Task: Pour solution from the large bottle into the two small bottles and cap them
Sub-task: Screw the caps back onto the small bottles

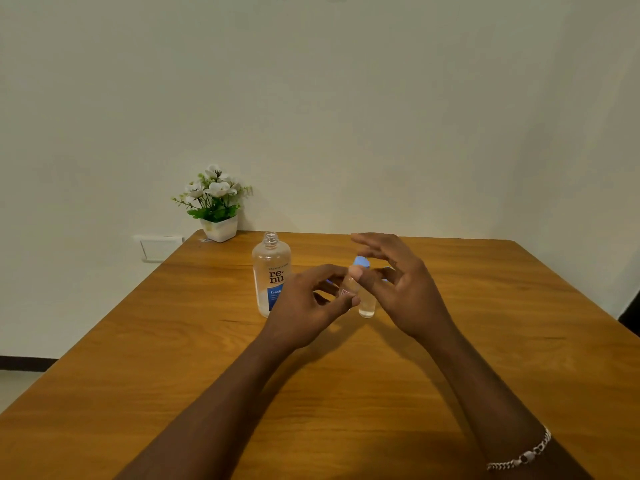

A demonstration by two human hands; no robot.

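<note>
The large clear bottle with a blue and white label stands uncapped on the wooden table, left of my hands. A small clear bottle with a blue cap on top is held above the table, tilted. My left hand grips its body from the left. My right hand is at its top, thumb and forefinger on the cap, other fingers spread. A bit of blue shows behind my right hand; what it belongs to is hidden. A second small bottle is not clearly visible.
A white pot of white artificial flowers stands at the table's far left corner against the wall. A wall socket plate sits left of that corner. The table's right edge runs diagonally at the far right.
</note>
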